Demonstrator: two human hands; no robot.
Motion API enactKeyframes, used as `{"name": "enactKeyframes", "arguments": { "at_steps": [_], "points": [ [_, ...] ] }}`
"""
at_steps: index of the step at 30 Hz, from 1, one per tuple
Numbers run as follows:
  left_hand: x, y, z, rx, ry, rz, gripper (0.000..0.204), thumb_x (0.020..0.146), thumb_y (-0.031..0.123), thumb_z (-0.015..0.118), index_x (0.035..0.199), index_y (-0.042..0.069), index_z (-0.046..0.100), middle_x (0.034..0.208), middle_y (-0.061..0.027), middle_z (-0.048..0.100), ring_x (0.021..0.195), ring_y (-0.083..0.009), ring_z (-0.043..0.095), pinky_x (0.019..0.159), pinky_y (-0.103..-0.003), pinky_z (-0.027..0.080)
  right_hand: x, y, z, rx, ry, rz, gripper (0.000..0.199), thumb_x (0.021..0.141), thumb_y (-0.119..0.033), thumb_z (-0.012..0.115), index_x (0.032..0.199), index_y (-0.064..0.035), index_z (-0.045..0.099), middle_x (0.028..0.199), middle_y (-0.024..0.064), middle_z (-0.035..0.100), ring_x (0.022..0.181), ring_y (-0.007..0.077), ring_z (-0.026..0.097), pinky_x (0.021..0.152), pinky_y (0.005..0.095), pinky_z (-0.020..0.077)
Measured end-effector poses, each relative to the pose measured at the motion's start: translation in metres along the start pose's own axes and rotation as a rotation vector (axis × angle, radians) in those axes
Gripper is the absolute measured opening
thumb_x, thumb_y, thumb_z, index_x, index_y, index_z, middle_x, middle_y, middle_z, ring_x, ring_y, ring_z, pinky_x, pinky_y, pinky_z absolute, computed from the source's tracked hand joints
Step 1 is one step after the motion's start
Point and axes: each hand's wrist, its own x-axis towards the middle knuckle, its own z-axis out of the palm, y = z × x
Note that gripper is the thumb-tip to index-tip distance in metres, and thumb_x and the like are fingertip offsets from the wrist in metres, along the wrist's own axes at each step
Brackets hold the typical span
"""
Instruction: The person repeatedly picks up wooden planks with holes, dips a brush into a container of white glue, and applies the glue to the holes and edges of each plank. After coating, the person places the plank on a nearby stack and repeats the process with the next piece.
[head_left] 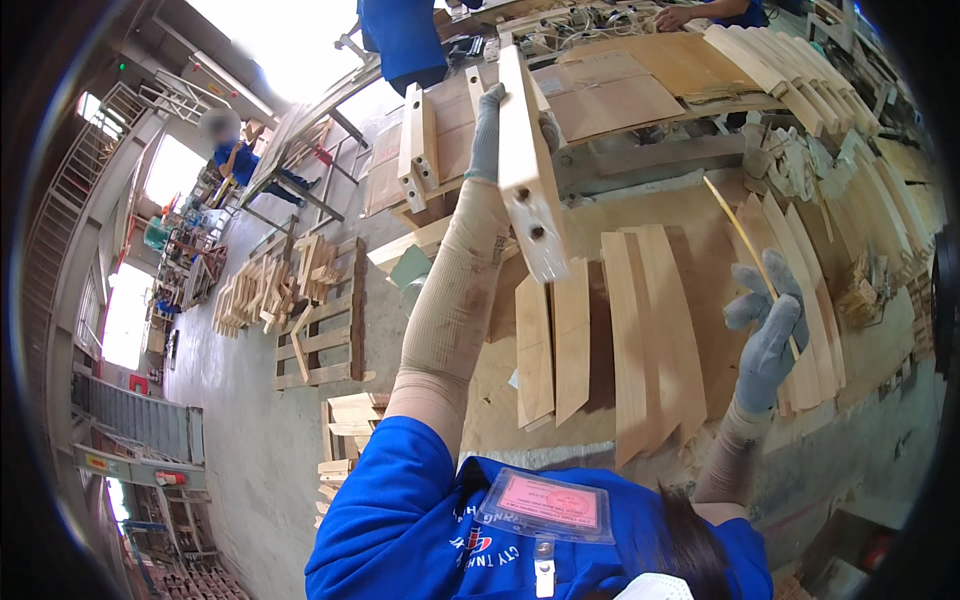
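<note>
Two gloved hands: the left hand (pixel 487 130), fingers partly hidden, clasps a wooden bar (pixel 525 150) running above and below them; the right hand (pixel 768 340) pinches a thin stick (pixel 734 226) (its tip pokes past the bent fingers).

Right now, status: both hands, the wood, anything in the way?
Left hand: holding pale wooden beam, two holes toward near end. Right hand: holding thin yellow stick. Nothing visibly blocking either hand; cut boards nearby.
</note>
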Motion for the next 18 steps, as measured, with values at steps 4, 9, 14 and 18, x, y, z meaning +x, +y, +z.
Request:
{"name": "enactKeyframes", "arguments": {
  "at_steps": [4, 9, 14, 18],
  "points": [
    [0.039, -0.006, 0.002, -0.189, -0.094, -0.102, 0.041, 0.080, 0.044, 0.052, 0.091, 0.004, 0.053, 0.072, -0.0067, 0.047, 0.059, -0.0177, 0.049, 0.049, -0.027, 0.047, 0.013, 0.022, 0.002, 0.014, -0.025, -0.092, 0.040, 0.097, -0.027, 0.031, 0.109, 0.0015, 0.056, 0.088, 0.0104, 0.065, 0.055, 0.0087, 0.051, 0.052, 0.0210, 0.0436],
    [0.052, -0.004, -0.009, -0.155, -0.085, -0.101, 0.040, 0.080, 0.044, 0.049, 0.089, 0.005, 0.053, 0.071, -0.0065, 0.046, 0.058, -0.0169, 0.048, 0.047, -0.027, 0.045, 0.019, 0.022, 0.013, -0.029, -0.067, -0.040, 0.023, 0.091, -0.010, 0.045, 0.104, 0.0036, 0.057, 0.086, 0.0135, 0.065, 0.060, 0.0111, 0.059, 0.054, 0.0218, 0.0501],
    [0.043, 0.007, -0.017, -0.105, -0.062, -0.057, 0.041, 0.081, 0.045, 0.049, 0.089, 0.005, 0.051, 0.072, -0.0076, 0.045, 0.056, -0.0163, 0.048, 0.045, -0.026, 0.045, 0.021, 0.024, 0.029, -0.007, -0.112, -0.050, 0.020, 0.087, 0.000, 0.048, 0.105, 0.0034, 0.057, 0.087, 0.0150, 0.065, 0.064, 0.0132, 0.061, 0.058, 0.0237, 0.0518],
    [0.034, 0.011, -0.020, -0.035, -0.108, -0.011, 0.045, 0.081, 0.047, 0.048, 0.093, 0.003, 0.049, 0.072, -0.0095, 0.046, 0.056, -0.0210, 0.051, 0.047, -0.031, 0.048, 0.019, 0.020, 0.045, 0.018, -0.127, -0.068, 0.020, 0.087, 0.000, 0.048, 0.105, 0.0029, 0.057, 0.087, 0.0161, 0.065, 0.066, 0.0142, 0.063, 0.058, 0.0243, 0.0534]
  ]
}}
